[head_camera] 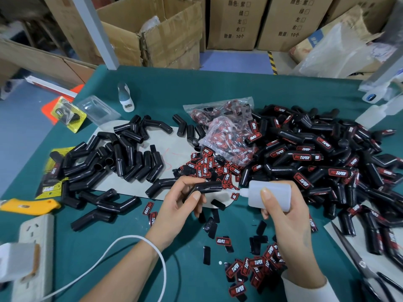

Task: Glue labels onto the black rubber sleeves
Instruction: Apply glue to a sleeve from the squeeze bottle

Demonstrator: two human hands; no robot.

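Pinching one black rubber sleeve (204, 188) between thumb and fingers, the left hand (174, 205) holds it just above the green counter (218, 88), the sleeve's open end turned toward the right. The right hand (285, 216) is wrapped around a translucent white glue bottle (269, 194) lying sideways, thumb pressed on its upper side, its nozzle pointing left and coming very near the sleeve's end; whether the tip touches cannot be told. Left of the hands lies a heap of bare sleeves (122, 158), partly on a grey sheet (174, 144). To the right a much larger pile of labelled sleeves (316, 162) shows red-and-white lettering. Between the two heaps, loose labels (209, 165) spill from a clear plastic bag (229, 131), and more labels (250, 267) are scattered near the right wrist, some face down and plain black. A yellow utility knife (28, 206) and a white power strip (32, 243) sit at the counter's left edge, with a white cable (122, 243) looping past the left wrist. Scissors (357, 262) lie at the lower right. Cardboard boxes (237, 22) stand behind the counter.
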